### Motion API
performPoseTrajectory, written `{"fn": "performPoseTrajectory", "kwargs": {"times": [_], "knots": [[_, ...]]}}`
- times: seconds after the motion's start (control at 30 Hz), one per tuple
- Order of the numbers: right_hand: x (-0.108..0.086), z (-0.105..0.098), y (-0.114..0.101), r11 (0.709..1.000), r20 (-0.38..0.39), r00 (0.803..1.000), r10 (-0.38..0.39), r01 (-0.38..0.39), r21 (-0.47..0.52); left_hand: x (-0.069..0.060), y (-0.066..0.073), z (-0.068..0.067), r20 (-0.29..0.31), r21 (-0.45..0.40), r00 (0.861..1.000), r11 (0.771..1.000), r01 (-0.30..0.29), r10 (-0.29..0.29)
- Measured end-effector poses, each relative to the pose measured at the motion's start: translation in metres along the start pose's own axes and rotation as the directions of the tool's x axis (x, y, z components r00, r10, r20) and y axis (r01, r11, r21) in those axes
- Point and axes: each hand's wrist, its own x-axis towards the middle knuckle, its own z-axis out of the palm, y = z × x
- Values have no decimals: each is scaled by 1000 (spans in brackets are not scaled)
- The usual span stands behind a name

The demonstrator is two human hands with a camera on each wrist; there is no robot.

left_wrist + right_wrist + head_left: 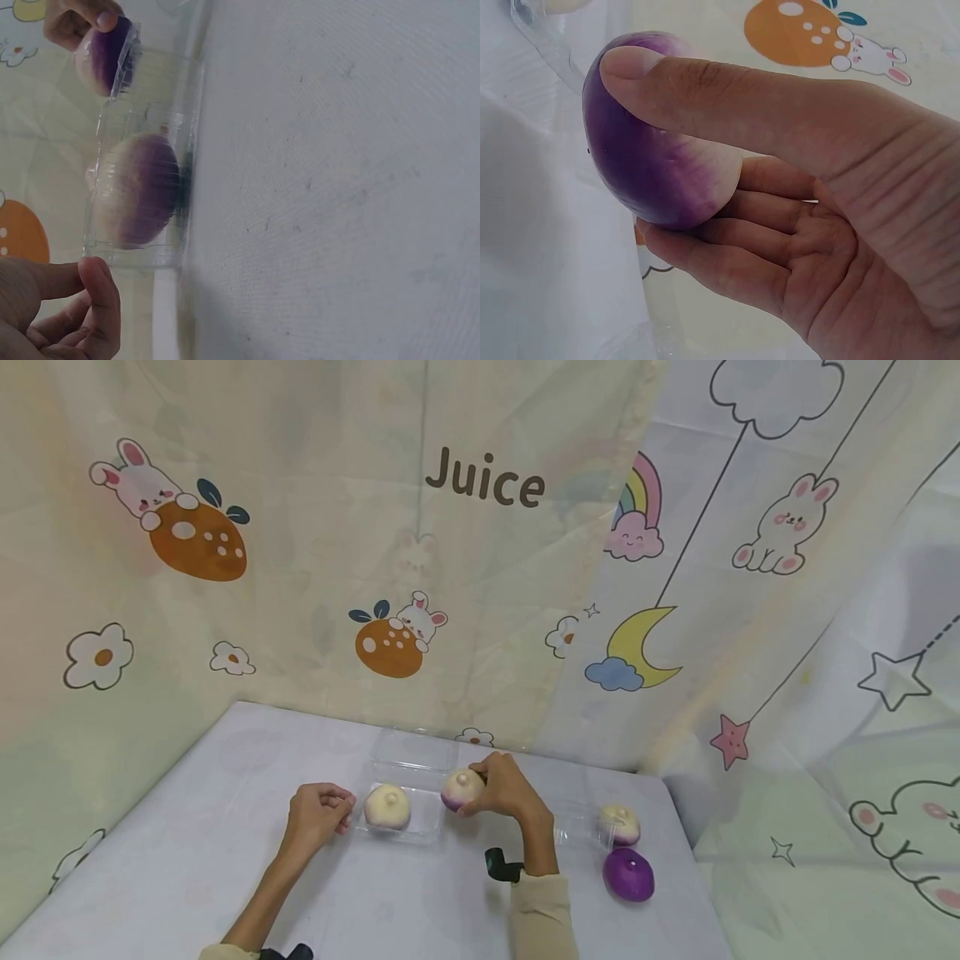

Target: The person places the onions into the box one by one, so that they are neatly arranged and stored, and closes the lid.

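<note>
A clear plastic box (426,828) with its lid (415,752) folded back holds a white and purple turnip-like vegetable (387,807) in its left part. My left hand (317,814) pinches the box's left edge between thumb and finger; the left wrist view shows this hand (71,307) at the box's end. My right hand (510,789) grips a second such vegetable (461,789) at the box's right edge. In the right wrist view, thumb and fingers of the hand (795,172) are round its purple and white body (652,142).
At the right of the table (375,910) stands another clear box (577,827), with a white and purple vegetable (621,825) at its right end. A fully purple one (629,875) lies just in front. Printed curtains (480,568) hang behind the table.
</note>
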Motion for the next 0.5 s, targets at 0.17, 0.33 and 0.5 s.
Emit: {"fn": "performPoseTrajectory", "kwargs": {"times": [0.17,0.33,0.5], "knots": [[0,2,-3,1000,4,1000,-19,19,-7,0,-1,0,1,4,1000,1000,-3,3],[1,2,-7,999,16,999,-31,31,-8,0,0,1,2,-4,1000,1000,-3,3],[2,3,-9,999,18,999,-35,35,-14,1,-1,0,4,-4,1000,1000,-7,7]]}}
